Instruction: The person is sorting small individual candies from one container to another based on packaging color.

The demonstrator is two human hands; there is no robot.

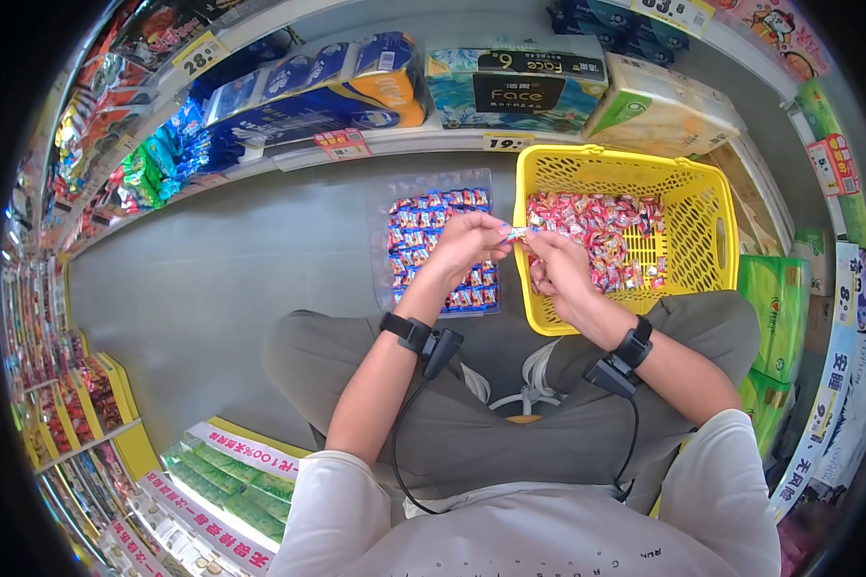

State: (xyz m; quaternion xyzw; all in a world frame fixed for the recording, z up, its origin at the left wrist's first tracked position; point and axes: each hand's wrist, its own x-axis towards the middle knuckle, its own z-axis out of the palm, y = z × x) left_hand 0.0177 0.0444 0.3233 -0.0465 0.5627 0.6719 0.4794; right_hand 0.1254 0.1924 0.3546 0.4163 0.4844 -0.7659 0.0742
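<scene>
Between my two hands, over the left rim of the yellow basket (522, 192), a small wrapped candy (519, 234) is pinched. My left hand (470, 246) holds its left end above the right side of a clear tray (382, 245). That tray holds rows of blue, red and white wrapped candies (416, 238). My right hand (560, 264) grips the candy's right end, its other fingers curled over the basket's edge. Loose red and pink wrapped candies (601, 216) lie inside the basket. The fingers partly hide the held candy.
A shelf beyond carries blue tissue packs (318, 91), a teal Face pack (515, 91) and a beige pack (664, 106). Green packs (775, 317) stand at the right. Green packages (231, 481) sit lower left, near shelves of snacks (91, 394).
</scene>
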